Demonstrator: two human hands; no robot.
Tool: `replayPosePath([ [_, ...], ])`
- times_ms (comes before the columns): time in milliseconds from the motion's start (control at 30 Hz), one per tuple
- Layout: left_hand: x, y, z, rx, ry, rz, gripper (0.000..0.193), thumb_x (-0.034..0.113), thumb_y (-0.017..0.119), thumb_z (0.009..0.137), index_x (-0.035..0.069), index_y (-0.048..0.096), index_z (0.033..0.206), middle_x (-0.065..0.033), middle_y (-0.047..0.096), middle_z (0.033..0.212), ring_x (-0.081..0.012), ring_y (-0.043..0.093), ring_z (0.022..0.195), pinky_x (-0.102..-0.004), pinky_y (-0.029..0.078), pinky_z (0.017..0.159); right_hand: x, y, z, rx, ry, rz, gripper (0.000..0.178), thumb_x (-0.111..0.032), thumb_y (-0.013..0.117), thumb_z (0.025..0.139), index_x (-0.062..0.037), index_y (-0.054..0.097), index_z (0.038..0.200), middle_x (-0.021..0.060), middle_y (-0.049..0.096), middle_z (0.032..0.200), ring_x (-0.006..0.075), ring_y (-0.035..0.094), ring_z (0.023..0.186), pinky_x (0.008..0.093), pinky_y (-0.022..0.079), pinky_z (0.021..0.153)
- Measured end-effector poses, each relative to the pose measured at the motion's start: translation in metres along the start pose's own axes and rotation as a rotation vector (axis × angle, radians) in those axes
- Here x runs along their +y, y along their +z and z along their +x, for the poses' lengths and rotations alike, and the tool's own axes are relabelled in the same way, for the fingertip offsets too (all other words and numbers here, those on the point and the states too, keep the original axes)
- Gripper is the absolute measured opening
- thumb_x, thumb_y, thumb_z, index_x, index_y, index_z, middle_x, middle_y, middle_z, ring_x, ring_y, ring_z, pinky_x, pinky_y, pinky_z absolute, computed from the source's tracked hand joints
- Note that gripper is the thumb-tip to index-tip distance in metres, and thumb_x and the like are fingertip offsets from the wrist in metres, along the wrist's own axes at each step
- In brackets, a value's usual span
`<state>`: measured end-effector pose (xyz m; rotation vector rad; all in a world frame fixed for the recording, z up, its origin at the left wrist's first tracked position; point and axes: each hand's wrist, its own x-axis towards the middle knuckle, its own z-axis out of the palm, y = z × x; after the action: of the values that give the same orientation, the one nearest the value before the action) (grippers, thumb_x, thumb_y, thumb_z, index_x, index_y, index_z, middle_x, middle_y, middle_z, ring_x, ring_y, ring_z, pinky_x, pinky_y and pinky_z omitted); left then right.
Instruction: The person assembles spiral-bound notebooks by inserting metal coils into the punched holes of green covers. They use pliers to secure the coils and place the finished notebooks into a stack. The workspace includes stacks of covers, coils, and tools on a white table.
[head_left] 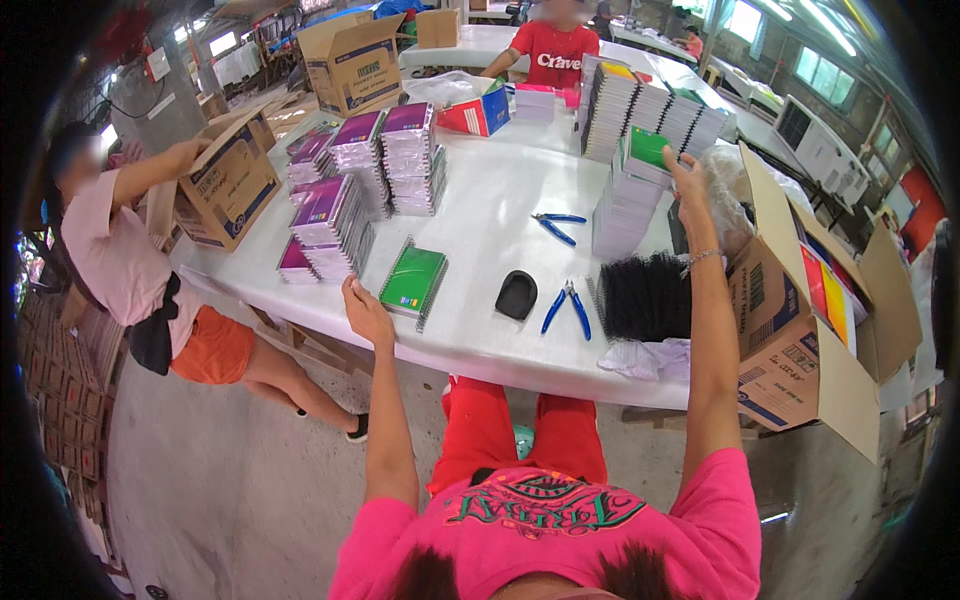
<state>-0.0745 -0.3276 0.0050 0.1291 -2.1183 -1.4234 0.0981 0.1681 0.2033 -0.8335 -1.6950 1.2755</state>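
My left hand (368, 314) is at the table's front edge, fingers apart, beside the lower left corner of a green spiral notebook (414, 281) lying flat. Reaching farther out, my right hand (687, 182) grips the right edge of another green-covered notebook (649, 147) at the top of a stack. Below that cover rises a tall pile of white-edged notebooks (622, 218). Between my hands lie blue-handled pliers (569, 308), a second pair of blue-handled pliers (559, 228) and a small black pad (517, 294). Black spiral binding coils (648, 298) are heaped near my right forearm.
Purple notebook stacks (335, 215) stand at the left, taller stacks (625, 105) at the back right. An open carton (790, 330) borders the right side. A co-worker (130, 230) handles another carton (228, 185) at the left; a person in red (557, 52) is across the table (470, 345).
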Motion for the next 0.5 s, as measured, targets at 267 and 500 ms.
replayPosePath([
  [267,0.000,0.001,0.000,0.007,0.007,-0.024,0.031,0.027,0.042,0.104,0.011,0.061,0.123,-0.0142,0.067,0.102,-0.0324,0.061,0.089,-0.0416,0.045,0.082,0.010,-0.005,0.007,-0.075,-0.010,0.077,0.083,-0.034,0.083,0.074,0.0067,0.046,0.136,0.0040,0.057,0.086,0.0100,0.047,0.065,0.0271,0.034,0.052],
  [500,0.008,-0.006,0.001,0.030,0.095,-0.339,0.031,0.027,0.046,0.104,0.005,0.061,0.120,-0.0093,0.064,0.102,-0.0229,0.056,0.091,-0.0356,0.044,0.083,0.004,-0.005,0.010,-0.122,0.047,0.010,0.033,-0.032,0.078,0.083,-0.0065,0.066,0.099,-0.0071,0.044,0.066,0.0047,0.036,0.053,0.0213,0.031,0.048],
])
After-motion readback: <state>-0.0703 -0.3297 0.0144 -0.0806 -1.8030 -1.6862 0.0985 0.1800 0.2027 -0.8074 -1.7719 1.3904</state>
